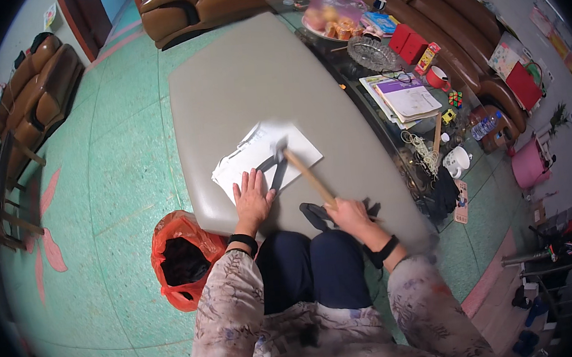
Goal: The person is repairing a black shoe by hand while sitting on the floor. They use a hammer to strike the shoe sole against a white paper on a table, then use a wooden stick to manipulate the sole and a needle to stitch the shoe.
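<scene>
My right hand [352, 217] grips the wooden handle of a hammer [309, 176]. The hammer's head is blurred, over a dark strip [277, 177] that lies bent on a stack of white paper [304, 151]. My left hand [252, 198] lies flat at the near edge of the paper with its fingers stretched out, beside the strip; its fingertips touch the strip's left end. More dark strip material [314, 215] lies next to my right hand, partly hidden by it. Everything rests on a grey padded bench [243, 73] before my knees.
A red plastic bag [169, 240] with dark contents stands on the green floor left of the bench. To the right, a glass table [389, 118] carries notebooks [408, 96], a glass dish [374, 53], a red mug [437, 78], a white cup [457, 161] and string [423, 153]. Brown sofas [237, 6] stand behind.
</scene>
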A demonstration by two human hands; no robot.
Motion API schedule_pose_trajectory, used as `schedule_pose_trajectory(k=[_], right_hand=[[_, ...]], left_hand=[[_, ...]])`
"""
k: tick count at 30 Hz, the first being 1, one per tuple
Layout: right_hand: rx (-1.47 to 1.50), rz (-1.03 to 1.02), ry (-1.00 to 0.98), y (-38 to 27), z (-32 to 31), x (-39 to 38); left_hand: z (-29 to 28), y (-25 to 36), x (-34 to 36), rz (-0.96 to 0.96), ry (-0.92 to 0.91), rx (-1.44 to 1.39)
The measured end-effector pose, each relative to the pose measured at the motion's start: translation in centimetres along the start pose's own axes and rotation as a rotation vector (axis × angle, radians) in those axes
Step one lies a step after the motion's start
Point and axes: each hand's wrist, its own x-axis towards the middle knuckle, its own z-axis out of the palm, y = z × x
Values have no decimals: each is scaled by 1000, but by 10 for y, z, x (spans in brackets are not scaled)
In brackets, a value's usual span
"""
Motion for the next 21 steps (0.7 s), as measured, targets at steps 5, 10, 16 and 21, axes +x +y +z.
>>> schedule_pose_trajectory(k=[5,10,16,21], right_hand=[[48,-12,-46,-11,-4,7],[-14,-79,-73,-9,2,7],[73,-118,32,-18,11,6],[57,-169,12,-33,4,10]], left_hand=[[2,-4,-3,-17,43,-58],[2,-4,-3,-40,76,-144],[5,-4,-3,-23,105,-190],[9,-9,-4,-25,115,-172]])
